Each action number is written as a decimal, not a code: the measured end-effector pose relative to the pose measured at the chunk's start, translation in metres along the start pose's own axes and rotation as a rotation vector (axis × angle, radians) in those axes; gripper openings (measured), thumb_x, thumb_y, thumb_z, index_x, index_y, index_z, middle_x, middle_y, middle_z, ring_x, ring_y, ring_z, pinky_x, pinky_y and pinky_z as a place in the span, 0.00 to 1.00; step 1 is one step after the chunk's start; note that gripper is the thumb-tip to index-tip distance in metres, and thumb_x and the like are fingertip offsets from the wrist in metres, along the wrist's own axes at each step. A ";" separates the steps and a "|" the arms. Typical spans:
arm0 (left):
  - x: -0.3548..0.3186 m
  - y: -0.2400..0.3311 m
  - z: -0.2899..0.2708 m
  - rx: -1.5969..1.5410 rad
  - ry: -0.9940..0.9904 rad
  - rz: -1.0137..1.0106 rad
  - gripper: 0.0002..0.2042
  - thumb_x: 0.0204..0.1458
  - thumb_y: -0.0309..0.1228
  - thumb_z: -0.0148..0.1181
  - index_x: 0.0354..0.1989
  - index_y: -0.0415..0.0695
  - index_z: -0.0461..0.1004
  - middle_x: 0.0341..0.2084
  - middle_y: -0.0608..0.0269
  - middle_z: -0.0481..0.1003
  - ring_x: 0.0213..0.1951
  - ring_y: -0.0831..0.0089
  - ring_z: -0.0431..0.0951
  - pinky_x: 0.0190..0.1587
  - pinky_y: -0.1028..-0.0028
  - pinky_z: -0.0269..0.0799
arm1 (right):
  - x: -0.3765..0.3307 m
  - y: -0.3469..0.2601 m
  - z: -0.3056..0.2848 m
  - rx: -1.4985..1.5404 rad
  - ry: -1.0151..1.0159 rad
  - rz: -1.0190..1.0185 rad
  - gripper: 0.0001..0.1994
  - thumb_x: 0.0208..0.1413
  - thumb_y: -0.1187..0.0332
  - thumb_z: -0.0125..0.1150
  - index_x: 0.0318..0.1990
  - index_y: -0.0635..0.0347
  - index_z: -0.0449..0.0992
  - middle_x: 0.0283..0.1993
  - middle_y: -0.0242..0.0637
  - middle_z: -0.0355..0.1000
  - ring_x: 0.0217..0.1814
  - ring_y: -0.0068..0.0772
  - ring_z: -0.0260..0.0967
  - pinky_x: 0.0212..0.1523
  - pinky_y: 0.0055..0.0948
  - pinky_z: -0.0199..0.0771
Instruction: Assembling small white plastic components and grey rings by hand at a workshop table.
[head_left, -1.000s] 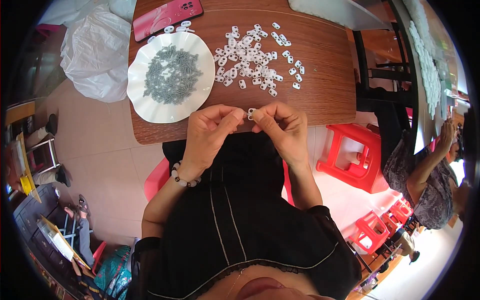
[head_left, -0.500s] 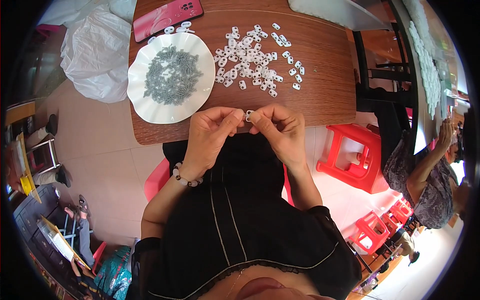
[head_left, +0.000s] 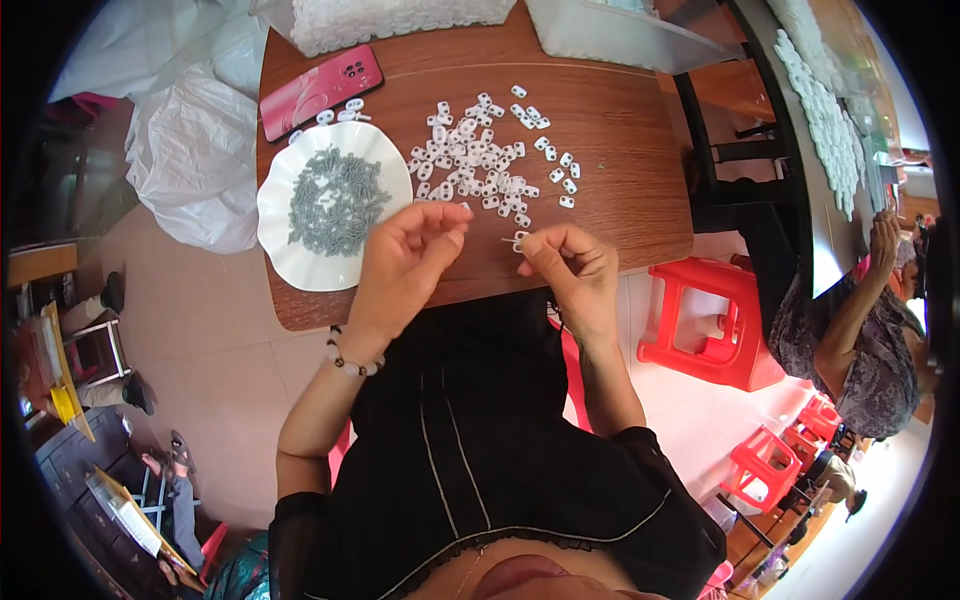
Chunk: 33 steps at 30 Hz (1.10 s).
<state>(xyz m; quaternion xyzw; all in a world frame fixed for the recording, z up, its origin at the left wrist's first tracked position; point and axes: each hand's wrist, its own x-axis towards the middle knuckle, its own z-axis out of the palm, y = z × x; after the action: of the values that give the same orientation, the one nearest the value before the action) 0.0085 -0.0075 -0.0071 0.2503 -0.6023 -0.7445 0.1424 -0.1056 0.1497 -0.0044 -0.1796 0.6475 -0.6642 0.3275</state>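
Between thumb and forefinger, my right hand point(head_left: 578, 275) pinches a small white plastic piece with two holes point(head_left: 520, 241); a thin pin juts from its left side. My left hand point(head_left: 405, 265) has come away from it, thumb and forefinger apart, with nothing visible between them. A wavy-edged white plate point(head_left: 282, 262) lies beside my left hand and bears a heap of small grey pins point(head_left: 338, 205). Just beyond my hands spreads a loose pile of white two-holed pieces point(head_left: 470, 155), with several strays to its right.
A pink phone point(head_left: 318, 92) and a few white oval pieces point(head_left: 325, 117) lie behind the plate. Plastic tubs point(head_left: 630, 38) line the table's point(head_left: 640, 150) far edge. A white bag point(head_left: 195, 165) is at left, a red stool point(head_left: 710, 320) at right, where another person point(head_left: 850, 350) sits.
My hands have separated: the left moved off to the left, while the right moved slightly right, keeping the white piece. The view has shifted, showing more of the tubs at the far edge.
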 end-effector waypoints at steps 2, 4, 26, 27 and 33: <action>0.026 0.005 -0.006 0.277 0.014 0.118 0.08 0.50 0.24 0.58 0.37 0.36 0.75 0.28 0.64 0.76 0.26 0.82 0.72 0.29 0.80 0.67 | 0.000 -0.001 -0.008 0.011 0.026 -0.021 0.05 0.57 0.73 0.60 0.30 0.65 0.76 0.25 0.28 0.73 0.28 0.13 0.68 0.30 0.14 0.66; 0.061 0.015 -0.008 0.730 0.085 0.400 0.08 0.46 0.25 0.59 0.35 0.38 0.75 0.27 0.56 0.75 0.27 0.69 0.75 0.32 0.72 0.70 | -0.002 -0.001 -0.016 0.020 0.042 -0.029 0.05 0.57 0.72 0.60 0.30 0.65 0.76 0.25 0.28 0.73 0.28 0.13 0.68 0.31 0.14 0.66; 0.134 -0.008 -0.009 1.145 0.062 0.434 0.09 0.48 0.31 0.57 0.30 0.36 0.77 0.24 0.50 0.77 0.27 0.59 0.78 0.32 0.65 0.73 | 0.004 0.009 -0.027 0.070 0.022 -0.056 0.05 0.57 0.72 0.58 0.32 0.65 0.76 0.27 0.29 0.72 0.29 0.15 0.68 0.32 0.15 0.65; 0.134 -0.008 -0.008 1.126 0.042 0.420 0.09 0.48 0.31 0.57 0.31 0.37 0.77 0.24 0.51 0.77 0.27 0.60 0.78 0.32 0.66 0.73 | 0.004 0.009 -0.026 0.068 0.023 -0.057 0.05 0.57 0.72 0.58 0.32 0.65 0.76 0.27 0.29 0.72 0.29 0.15 0.68 0.32 0.15 0.65; 0.136 -0.015 -0.012 1.143 0.026 0.436 0.10 0.46 0.31 0.60 0.33 0.38 0.77 0.26 0.54 0.77 0.27 0.61 0.78 0.32 0.66 0.73 | 0.002 0.012 -0.024 0.061 0.014 -0.044 0.06 0.57 0.72 0.59 0.32 0.65 0.76 0.27 0.29 0.72 0.29 0.15 0.67 0.32 0.15 0.65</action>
<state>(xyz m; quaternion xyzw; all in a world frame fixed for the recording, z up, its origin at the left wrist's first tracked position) -0.0969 -0.0832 -0.0504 0.1671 -0.9420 -0.2538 0.1422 -0.1206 0.1663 -0.0185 -0.1789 0.6250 -0.6922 0.3135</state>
